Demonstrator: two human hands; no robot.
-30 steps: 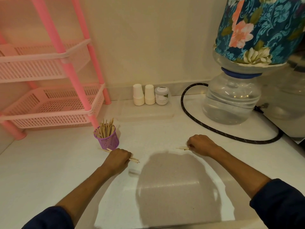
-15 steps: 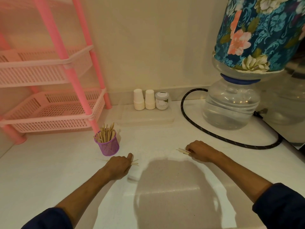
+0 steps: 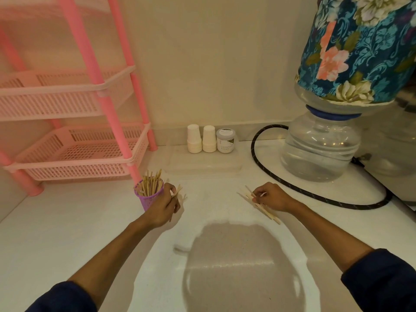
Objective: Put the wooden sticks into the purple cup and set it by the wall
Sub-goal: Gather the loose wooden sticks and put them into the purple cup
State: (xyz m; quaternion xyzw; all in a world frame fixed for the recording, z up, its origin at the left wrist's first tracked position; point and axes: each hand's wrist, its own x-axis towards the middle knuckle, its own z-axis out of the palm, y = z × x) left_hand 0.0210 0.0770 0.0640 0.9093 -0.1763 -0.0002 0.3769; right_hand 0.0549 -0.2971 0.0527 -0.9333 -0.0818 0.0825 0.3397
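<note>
The purple mesh cup (image 3: 145,200) stands on the white counter beside the pink rack's front leg, holding several upright wooden sticks (image 3: 150,183). My left hand (image 3: 162,206) is right beside the cup, raised off the counter and closed on a few sticks (image 3: 177,190) that poke up past my fingers. My right hand (image 3: 271,197) is at centre right, closed on a small bunch of sticks (image 3: 261,204) that fans out to both sides of my fingers just above the counter.
A pink two-tier basket rack (image 3: 74,143) fills the left corner. By the back wall stand two stacks of paper cups (image 3: 202,138), a small jar (image 3: 227,140) and a clear flat lid (image 3: 202,164). A water bottle (image 3: 319,145) and black hose (image 3: 315,197) are at right.
Both hands lifted their sticks off the counter. My left hand moved up beside the cup; my right hand now shows a longer bunch of sticks.
</note>
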